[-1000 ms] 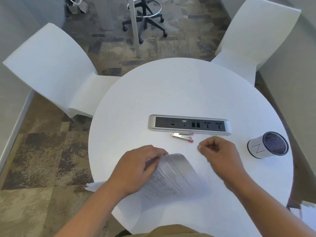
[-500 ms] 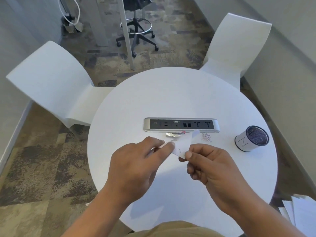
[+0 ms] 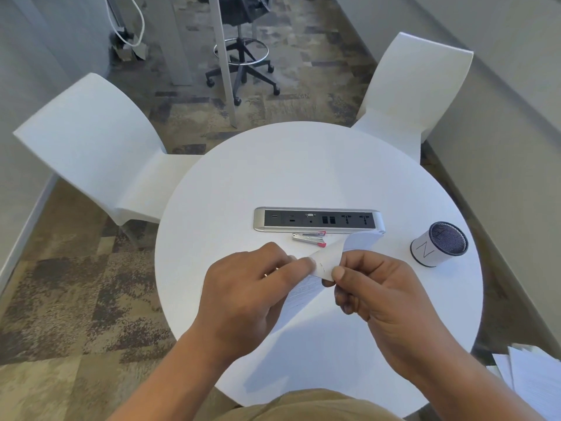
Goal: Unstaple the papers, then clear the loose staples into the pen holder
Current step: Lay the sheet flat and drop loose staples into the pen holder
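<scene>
left fingers (image 3: pixel 299 264) holding papers (image 3: pixel 326 259) corner | right fingers (image 3: pixel 342 273) pinching same corner | remover (image 3: pixel 309 237), socket bar (image 3: pixel 318 220) just beyond fingers | holder (image 3: pixel 437 246) right of fingers, apart, on table (image 3: pixel 303 165)

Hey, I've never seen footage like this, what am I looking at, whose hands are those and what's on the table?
No machine here: a person wears a camera on the head, looking down at their own hands. The left hand and right hand both pinch one corner of the papers over a round white table. On it are a socket panel, a small silver and pink tool, probably a staple remover, and to the right a white pen holder.
</scene>
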`<control>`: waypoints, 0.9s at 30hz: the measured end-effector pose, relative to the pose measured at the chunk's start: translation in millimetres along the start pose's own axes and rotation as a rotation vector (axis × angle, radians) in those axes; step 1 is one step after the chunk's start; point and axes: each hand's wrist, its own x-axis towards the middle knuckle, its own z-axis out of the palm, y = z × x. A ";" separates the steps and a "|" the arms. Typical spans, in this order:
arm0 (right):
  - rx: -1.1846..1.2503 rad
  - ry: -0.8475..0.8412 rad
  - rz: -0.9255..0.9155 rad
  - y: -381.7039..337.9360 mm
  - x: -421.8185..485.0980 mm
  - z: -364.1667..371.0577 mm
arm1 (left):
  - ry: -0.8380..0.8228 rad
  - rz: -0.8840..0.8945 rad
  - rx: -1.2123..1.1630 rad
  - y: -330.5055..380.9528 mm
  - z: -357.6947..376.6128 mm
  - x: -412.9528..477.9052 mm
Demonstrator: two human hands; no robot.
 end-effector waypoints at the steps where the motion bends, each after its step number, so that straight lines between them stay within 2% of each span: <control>1: -0.005 0.001 0.000 0.5 -0.5 -0.2 | -0.011 0.006 -0.002 0.7 -0.3 -0.1; 11: -0.018 -0.008 -0.019 -1.3 -2.9 1.8 | -0.044 0.061 0.041 -0.4 -0.4 0.9; 23: -0.034 0.000 -0.017 -1.1 -3.8 3.6 | -0.022 0.014 0.008 2.8 -7.3 7.9; 27: -0.085 0.088 -0.140 -0.1 -3.3 3.5 | -0.010 -0.029 -0.041 3.4 -7.7 7.0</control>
